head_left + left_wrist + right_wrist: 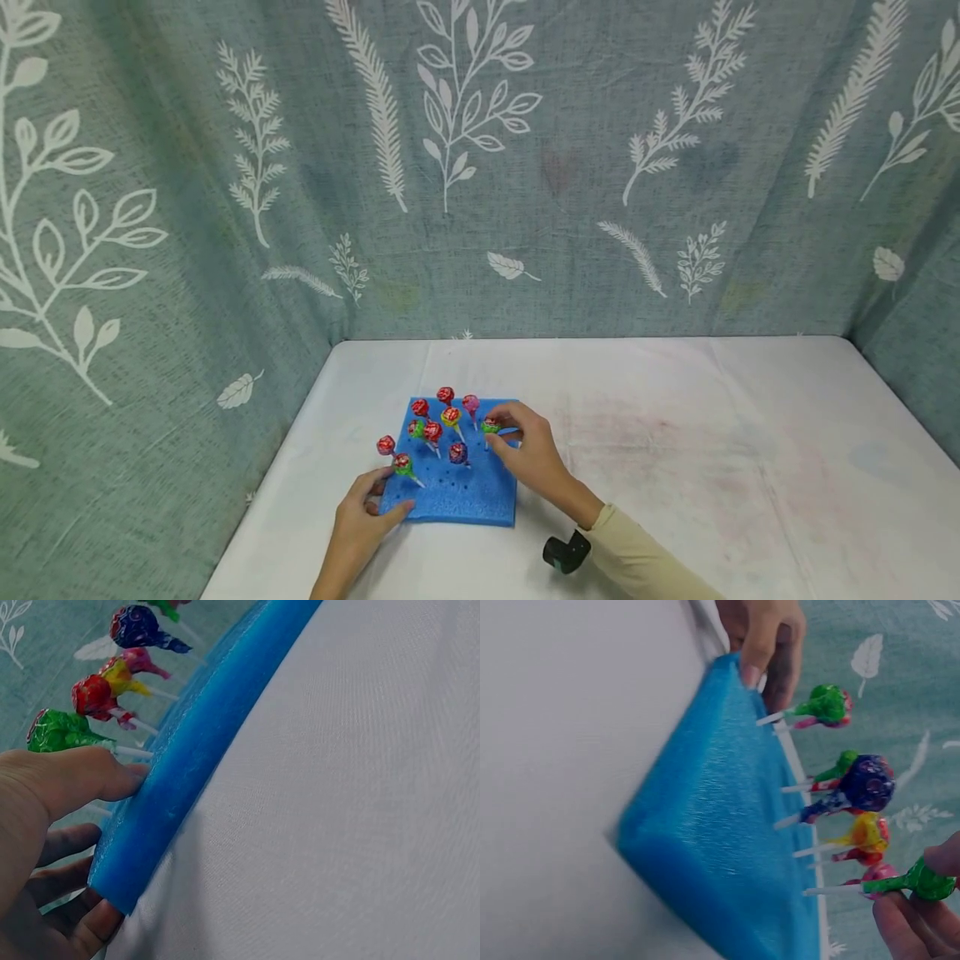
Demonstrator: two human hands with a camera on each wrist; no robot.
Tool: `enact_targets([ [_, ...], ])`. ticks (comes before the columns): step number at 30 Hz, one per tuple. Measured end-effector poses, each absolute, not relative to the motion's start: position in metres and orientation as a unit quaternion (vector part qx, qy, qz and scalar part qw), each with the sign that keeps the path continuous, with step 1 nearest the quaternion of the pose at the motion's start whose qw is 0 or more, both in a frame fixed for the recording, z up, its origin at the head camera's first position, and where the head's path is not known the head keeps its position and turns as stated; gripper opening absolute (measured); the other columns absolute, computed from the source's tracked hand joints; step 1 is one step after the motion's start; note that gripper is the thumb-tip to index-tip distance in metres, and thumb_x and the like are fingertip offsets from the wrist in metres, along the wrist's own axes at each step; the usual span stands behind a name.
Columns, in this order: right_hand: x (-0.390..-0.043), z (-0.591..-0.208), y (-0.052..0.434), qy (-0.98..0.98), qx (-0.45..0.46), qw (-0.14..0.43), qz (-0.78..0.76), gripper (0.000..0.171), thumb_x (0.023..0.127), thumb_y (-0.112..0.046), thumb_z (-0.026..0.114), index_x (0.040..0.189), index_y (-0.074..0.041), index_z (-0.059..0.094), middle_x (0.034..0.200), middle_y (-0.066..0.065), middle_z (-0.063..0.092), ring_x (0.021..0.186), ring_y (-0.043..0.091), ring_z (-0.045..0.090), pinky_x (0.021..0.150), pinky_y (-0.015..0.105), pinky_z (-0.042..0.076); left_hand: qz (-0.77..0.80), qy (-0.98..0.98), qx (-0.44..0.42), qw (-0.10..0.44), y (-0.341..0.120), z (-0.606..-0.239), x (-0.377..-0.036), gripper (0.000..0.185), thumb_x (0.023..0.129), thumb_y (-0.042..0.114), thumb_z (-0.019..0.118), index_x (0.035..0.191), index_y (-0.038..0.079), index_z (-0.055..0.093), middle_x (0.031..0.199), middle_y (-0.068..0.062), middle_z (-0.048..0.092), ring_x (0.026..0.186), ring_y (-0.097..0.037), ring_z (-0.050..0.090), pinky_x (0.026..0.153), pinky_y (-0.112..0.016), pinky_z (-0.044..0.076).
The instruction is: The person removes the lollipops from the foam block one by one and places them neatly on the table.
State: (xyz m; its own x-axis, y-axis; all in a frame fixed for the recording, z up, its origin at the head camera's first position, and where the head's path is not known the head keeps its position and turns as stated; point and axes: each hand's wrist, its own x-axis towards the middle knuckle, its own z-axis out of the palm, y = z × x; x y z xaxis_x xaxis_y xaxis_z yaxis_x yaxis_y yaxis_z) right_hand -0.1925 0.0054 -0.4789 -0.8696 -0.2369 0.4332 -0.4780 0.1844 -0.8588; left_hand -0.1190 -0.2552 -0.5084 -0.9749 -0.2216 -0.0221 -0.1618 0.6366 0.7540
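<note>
A blue foam block [459, 503] lies on the table with several wrapped lollipops standing in it on white sticks. My right hand [531, 448] pinches a green-wrapped lollipop [930, 880] by its head near the block's right side; its stick reaches the foam in the right wrist view. My left hand [360, 518] grips the block's near left corner, thumb on the top face and fingers round the side. Just above that thumb stands another green lollipop [64, 732]. A dark blue lollipop [868, 782] and a yellow one [451, 416] stand further in.
Small holes dot the block's near half. The block rests on a white-covered table [675, 467]. A black device [566, 552] sits by the right wrist. Green leaf-patterned cloth [570, 167] hangs behind the table and at both sides.
</note>
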Motion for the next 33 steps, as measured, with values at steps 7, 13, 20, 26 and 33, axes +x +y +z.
enact_targets([
  [7, -0.187, -0.438, 0.023, -0.751, 0.228, 0.123, 0.607, 0.023, 0.083, 0.008, 0.066, 0.105, 0.006, 0.060, 0.100, 0.019, 0.063, 0.089, 0.032, 0.064, 0.074, 0.037, 0.055, -0.402, -0.909, 0.097, 0.044, -0.253, -0.510, -0.123, 0.064, 0.074, 0.029, 0.082, 0.129, 0.010, 0.055, 0.118, -0.005, 0.056, 0.100, -0.019, 0.051, 0.076, -0.028, 0.046],
  [13, -0.208, -0.457, 0.041, -0.750, 0.196, 0.128, 0.619, 0.022, 0.084, 0.003, 0.067, 0.106, 0.001, 0.062, 0.101, 0.015, 0.065, 0.088, 0.028, 0.065, 0.074, 0.037, 0.055, -0.405, -0.909, 0.089, 0.046, -0.254, -0.509, -0.123, 0.063, 0.075, 0.028, 0.082, 0.129, 0.009, 0.055, 0.121, -0.006, 0.056, 0.104, -0.019, 0.053, 0.080, -0.029, 0.047],
  [20, -0.213, -0.459, 0.053, -0.766, 0.190, 0.147, 0.597, 0.021, 0.086, -0.003, 0.068, 0.105, -0.008, 0.064, 0.098, 0.005, 0.065, 0.087, 0.020, 0.065, 0.071, 0.027, 0.055, -0.402, -0.909, 0.101, 0.045, -0.254, -0.511, -0.119, 0.063, 0.076, 0.028, 0.081, 0.130, 0.009, 0.055, 0.121, -0.006, 0.056, 0.103, -0.019, 0.052, 0.081, -0.031, 0.047],
  [26, -0.218, -0.459, 0.061, -0.778, 0.180, 0.144, 0.584, 0.019, 0.086, -0.004, 0.067, 0.105, -0.009, 0.064, 0.097, 0.004, 0.065, 0.086, 0.019, 0.064, 0.069, 0.026, 0.054, -0.401, -0.909, 0.105, 0.046, -0.254, -0.512, -0.117, 0.064, 0.076, 0.030, 0.080, 0.131, 0.010, 0.054, 0.124, -0.006, 0.055, 0.104, -0.019, 0.052, 0.082, -0.030, 0.047],
  [33, -0.224, -0.462, 0.072, -0.775, 0.178, 0.151, 0.587, 0.020, 0.086, -0.005, 0.068, 0.106, -0.008, 0.064, 0.099, 0.006, 0.065, 0.085, 0.021, 0.065, 0.068, 0.026, 0.054, -0.410, -0.905, 0.102, 0.044, -0.254, -0.510, -0.117, 0.065, 0.076, 0.032, 0.080, 0.131, 0.009, 0.055, 0.126, -0.007, 0.054, 0.106, -0.020, 0.052, 0.084, -0.033, 0.047],
])
